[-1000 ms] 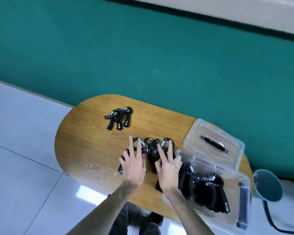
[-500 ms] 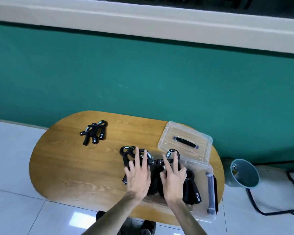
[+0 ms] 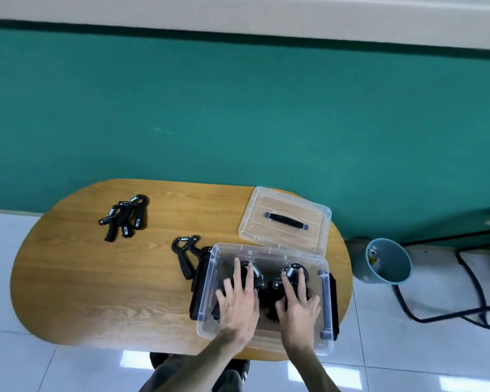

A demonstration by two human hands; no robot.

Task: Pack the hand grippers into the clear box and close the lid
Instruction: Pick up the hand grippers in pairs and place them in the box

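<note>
A: Start at the left. What is still out on the table (image 3: 77,284)?

B: At about ten o'clock from the box sits a small pile of hand grippers (image 3: 124,217), well apart from everything else. Closer in, at nine o'clock and just beside the box wall, lies one more loose gripper (image 3: 185,253), handles pointing toward the person.

A: And the clear box (image 3: 269,248) itself?

B: It stands open near the table's right end. Inside is a dark cluster of packed grippers (image 3: 269,290), two of them with their steel springs showing at the far side.

A: The hands?

B: Both are inside the box. The left hand (image 3: 238,301) lies with fingers spread and straight, pressing flat on the grippers at its side. The right hand (image 3: 299,302) does the same on the other side, fingers splayed over the black handles. Neither pinches anything; I judge they are pushing the load down to settle it.

A: The lid?

B: The lid (image 3: 286,222) rests flat on the table at twelve o'clock from the box, touching its far rim, black handle up.

A: So how far along?

B: Partway, I'd say. Part of the load is in; the loose gripper and the pile remain outside, and the lid is not yet on.
</note>
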